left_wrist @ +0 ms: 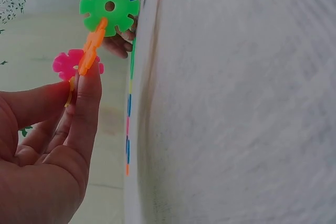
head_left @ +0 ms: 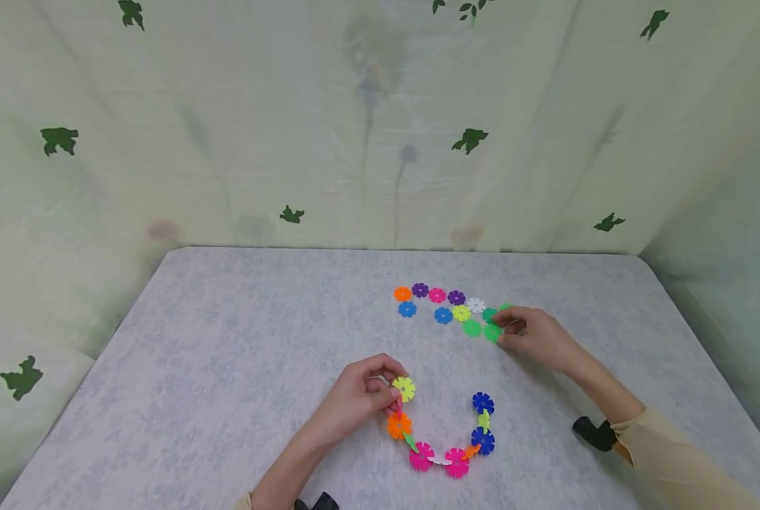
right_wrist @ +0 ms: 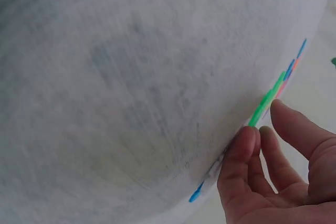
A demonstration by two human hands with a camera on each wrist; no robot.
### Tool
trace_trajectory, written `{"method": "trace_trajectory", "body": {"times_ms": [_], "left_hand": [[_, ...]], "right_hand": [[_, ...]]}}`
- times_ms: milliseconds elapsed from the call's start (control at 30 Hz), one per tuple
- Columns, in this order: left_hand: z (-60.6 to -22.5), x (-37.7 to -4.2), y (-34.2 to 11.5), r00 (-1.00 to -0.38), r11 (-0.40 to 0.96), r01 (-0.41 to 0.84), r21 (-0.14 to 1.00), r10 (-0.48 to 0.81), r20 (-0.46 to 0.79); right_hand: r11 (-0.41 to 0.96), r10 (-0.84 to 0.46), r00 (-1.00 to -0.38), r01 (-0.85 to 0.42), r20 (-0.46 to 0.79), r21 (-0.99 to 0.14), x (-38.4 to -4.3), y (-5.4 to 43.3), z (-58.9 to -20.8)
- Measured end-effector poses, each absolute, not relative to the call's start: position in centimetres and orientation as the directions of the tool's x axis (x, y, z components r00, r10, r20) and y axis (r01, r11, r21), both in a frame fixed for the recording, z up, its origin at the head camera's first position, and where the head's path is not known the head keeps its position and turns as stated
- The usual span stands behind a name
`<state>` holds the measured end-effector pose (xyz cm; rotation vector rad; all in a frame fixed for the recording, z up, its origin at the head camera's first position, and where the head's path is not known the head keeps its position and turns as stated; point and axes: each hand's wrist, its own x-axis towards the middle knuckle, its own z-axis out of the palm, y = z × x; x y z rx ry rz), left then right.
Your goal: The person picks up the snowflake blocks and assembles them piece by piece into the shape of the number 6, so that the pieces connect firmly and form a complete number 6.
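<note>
My left hand pinches one end of a chain of flower-shaped plastic discs, near a yellow disc. The chain curves in a U on the table, in orange, green, pink, white, yellow and dark blue. In the left wrist view, a green disc and an orange disc slot together just beyond the fingertips. My right hand is low over the loose discs, beside a green disc. Its thumb and fingers stand apart in the right wrist view, with no disc seen held between them.
Loose discs lie flat in two uneven rows behind the chain, among them an orange disc, a white disc and a blue disc. The grey table ends at a pale curtain with green leaf shapes.
</note>
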<state>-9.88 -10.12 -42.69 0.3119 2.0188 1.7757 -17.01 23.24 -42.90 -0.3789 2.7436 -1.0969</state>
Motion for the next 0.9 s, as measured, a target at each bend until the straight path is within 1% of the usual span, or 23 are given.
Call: {"method": "trace_trajectory", "body": {"times_ms": [267, 467, 767, 900], "left_hand": [[-42.8, -9.9, -10.3, -0.877, 0.162, -0.117, 0.98, 0.445, -0.178], [-42.7, -9.9, -10.3, -0.872, 0.161, -0.155, 0.975, 0.442, -0.212], [-42.8, -9.9, -10.2, -0.876, 0.16, -0.143, 0.977, 0.439, -0.2], [-42.8, -9.9, -10.2, -0.877, 0.166, -0.145, 0.975, 0.435, -0.204]], "right_hand": [[0.727, -0.308, -0.949, -0.192, -0.062, -0.659, -17.2, 22.4, -43.0], [0.734, -0.322, -0.944, -0.201, -0.072, -0.649, -17.0, 22.0, -43.0], [0.758, -0.284, -0.957, -0.186, -0.061, -0.625, -15.8, 21.3, -42.6], [0.726, -0.267, -0.963, -0.172, -0.042, -0.665, -14.9, 20.6, -42.2]]}}
